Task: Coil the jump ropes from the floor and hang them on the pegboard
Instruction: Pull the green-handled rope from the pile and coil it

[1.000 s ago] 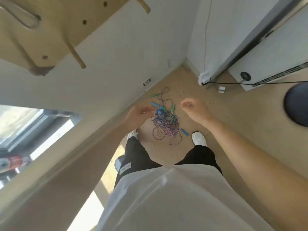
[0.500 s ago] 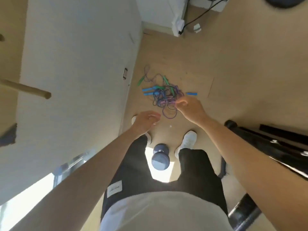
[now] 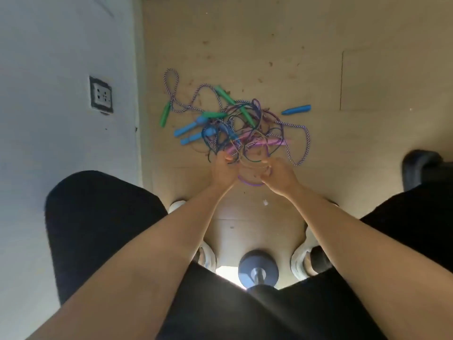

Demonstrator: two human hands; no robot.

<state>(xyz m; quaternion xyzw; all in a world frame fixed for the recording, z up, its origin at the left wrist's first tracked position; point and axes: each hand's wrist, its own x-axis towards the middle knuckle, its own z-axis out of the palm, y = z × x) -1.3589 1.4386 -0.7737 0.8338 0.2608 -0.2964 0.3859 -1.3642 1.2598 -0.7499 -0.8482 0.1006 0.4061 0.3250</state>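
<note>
Floor (image 3: 245, 33): smooth tan sheet with straight seams and scattered dark specks. Wall (image 3: 61, 45): flat, white-painted, on the left side. The person crouches in matte black trousers (image 3: 98, 229), both bare forearms extended forward.

Jump ropes (image 3: 245, 128): one loose tangle on the floor near the wall, ahead of the knees. It holds thin glossy cords in purple and dark blue, a twisted purple-and-white striped cord (image 3: 306, 141), and slim tapered plastic handles in green, blue and pink.

Dumbbell (image 3: 257, 268): rounded grey-blue head on a metal bar, lying between the white shoes (image 3: 300, 263).

Left hand (image 3: 223, 171): at the near edge of the tangle, fingers curled among the thin cords and grasping them. Right hand (image 3: 279, 176): just beside it, fingers curled at the strands; whether it has a grasp cannot be told, owing to blur.

Socket (image 3: 101, 95): rectangular white plate, dark frame, low on the wall.
</note>
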